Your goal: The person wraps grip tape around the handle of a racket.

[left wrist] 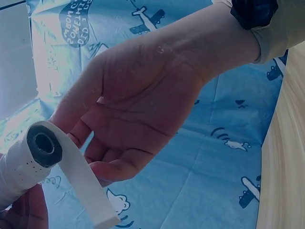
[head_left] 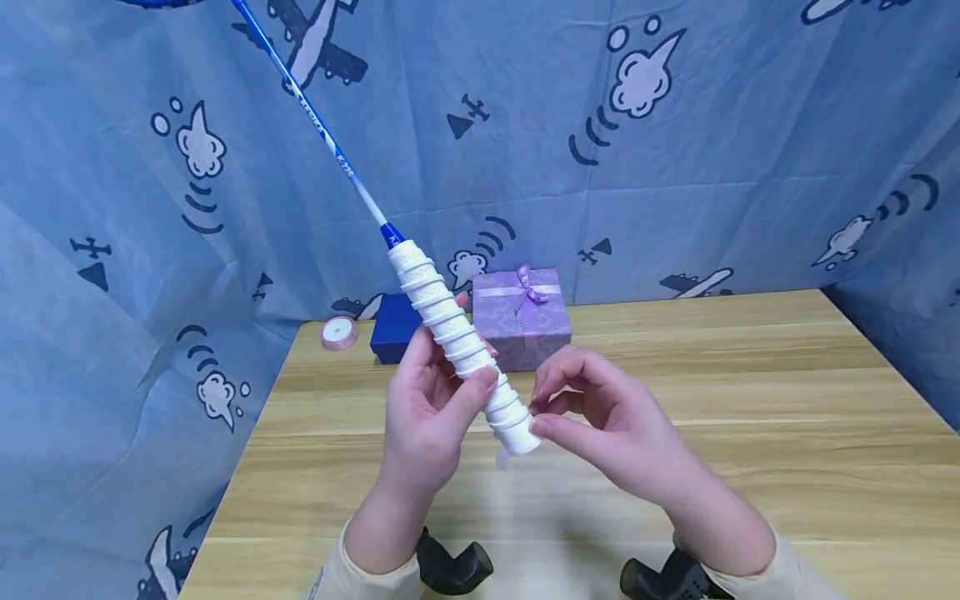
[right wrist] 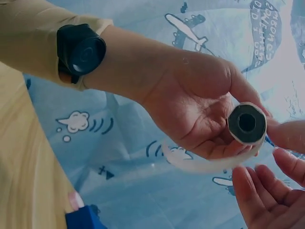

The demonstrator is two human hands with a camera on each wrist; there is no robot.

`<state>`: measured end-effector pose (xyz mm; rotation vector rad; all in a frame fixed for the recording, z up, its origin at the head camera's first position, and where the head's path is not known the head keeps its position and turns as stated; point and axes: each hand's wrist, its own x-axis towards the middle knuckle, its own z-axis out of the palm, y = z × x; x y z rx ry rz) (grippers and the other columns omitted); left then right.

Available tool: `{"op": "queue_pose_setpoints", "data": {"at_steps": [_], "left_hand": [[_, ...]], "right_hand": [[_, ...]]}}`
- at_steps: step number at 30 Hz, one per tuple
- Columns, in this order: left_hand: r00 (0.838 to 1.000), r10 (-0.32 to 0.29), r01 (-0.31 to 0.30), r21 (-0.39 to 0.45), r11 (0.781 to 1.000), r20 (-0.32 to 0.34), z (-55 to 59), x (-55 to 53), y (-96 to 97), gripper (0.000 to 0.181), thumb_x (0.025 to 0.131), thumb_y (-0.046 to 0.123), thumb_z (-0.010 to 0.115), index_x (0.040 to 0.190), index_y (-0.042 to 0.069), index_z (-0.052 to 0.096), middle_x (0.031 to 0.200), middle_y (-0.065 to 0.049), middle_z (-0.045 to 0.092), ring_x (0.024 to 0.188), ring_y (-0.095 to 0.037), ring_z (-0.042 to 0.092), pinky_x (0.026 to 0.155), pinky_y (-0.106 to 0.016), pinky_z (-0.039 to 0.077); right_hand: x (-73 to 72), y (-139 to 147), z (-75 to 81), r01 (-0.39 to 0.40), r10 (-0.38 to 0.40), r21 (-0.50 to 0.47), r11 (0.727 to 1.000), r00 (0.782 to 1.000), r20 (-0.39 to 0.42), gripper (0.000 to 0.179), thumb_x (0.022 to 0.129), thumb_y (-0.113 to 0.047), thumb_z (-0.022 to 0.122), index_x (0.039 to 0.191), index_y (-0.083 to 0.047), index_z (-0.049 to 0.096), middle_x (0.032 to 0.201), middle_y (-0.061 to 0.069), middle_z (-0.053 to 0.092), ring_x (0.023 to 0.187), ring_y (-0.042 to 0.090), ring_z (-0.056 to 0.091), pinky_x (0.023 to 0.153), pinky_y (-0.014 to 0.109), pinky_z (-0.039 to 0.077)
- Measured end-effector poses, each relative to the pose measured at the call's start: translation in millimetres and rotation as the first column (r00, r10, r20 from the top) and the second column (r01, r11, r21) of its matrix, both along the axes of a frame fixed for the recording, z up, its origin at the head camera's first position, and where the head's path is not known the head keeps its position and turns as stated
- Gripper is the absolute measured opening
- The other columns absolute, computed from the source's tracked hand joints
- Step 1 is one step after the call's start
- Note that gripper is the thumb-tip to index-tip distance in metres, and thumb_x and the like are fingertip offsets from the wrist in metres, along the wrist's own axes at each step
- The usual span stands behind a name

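A badminton racket with a blue-and-white shaft [head_left: 315, 121] slants across the head view, its butt end lowest. White grip tape [head_left: 450, 325] with raised spiral ridges covers the handle. My left hand [head_left: 431, 408] holds the handle midway, thumb across the front. My right hand [head_left: 607, 417] has thumb and forefinger at the tape near the butt, and they appear to pinch it. A loose tape tail [left wrist: 88, 195] hangs from the handle end. The wrist views show the dark, hollow butt [right wrist: 247, 123], the right hand [left wrist: 133, 109] and the left hand [right wrist: 200, 105].
On the wooden table [head_left: 750, 375], a purple gift box [head_left: 525, 333] with a bow stands behind the hands. Beside it are a dark blue box [head_left: 392, 329] and a pink ribbon roll [head_left: 339, 332]. Blue patterned cloth [head_left: 525, 167] hangs behind and at the sides.
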<state>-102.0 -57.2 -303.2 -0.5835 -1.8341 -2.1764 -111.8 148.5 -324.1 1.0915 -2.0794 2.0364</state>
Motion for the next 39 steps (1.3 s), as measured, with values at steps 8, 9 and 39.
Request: {"op": "queue_pose_setpoints", "data": {"at_steps": [8, 9, 39], "left_hand": [[0.999, 0.044, -0.044, 0.017, 0.999, 0.005, 0.4, 0.0, 0.7, 0.065, 0.094, -0.005, 0.061, 0.155, 0.005, 0.039, 0.119, -0.018, 0.054, 0.104, -0.021, 0.059, 0.091, -0.024, 0.058], [0.999, 0.046, -0.046, 0.022, 0.999, 0.002, 0.3, -0.1, 0.8, 0.065, 0.094, -0.005, 0.061, 0.155, 0.005, 0.039, 0.118, -0.017, 0.055, 0.104, -0.020, 0.059, 0.090, -0.025, 0.058], [0.985, 0.140, -0.137, 0.034, 0.990, -0.100, -5.5, -2.0, 4.2, 0.067, 0.093, -0.006, 0.065, 0.154, 0.004, 0.037, 0.119, -0.017, 0.054, 0.104, -0.022, 0.058, 0.088, -0.023, 0.058]], "right_hand": [[8.3, -4, 1.7, 0.129, -0.125, 0.050, 0.990, 0.989, -0.073, 0.026, 0.089, 0.012, 0.072, 0.100, -0.012, 0.068, 0.098, 0.003, 0.069, 0.085, 0.015, 0.067, 0.072, 0.027, 0.062], [9.5, -6, 1.6, 0.146, -0.142, 0.048, 0.988, 0.986, -0.082, 0.027, 0.088, 0.013, 0.072, 0.100, -0.011, 0.068, 0.098, 0.002, 0.070, 0.085, 0.014, 0.068, 0.071, 0.027, 0.063], [17.9, -24, -10.4, -0.162, 0.168, -0.138, 0.977, 0.985, 0.032, 0.047, 0.084, 0.029, 0.055, 0.122, 0.001, 0.051, 0.132, 0.014, 0.051, 0.114, 0.025, 0.064, 0.102, 0.029, 0.054]]}}
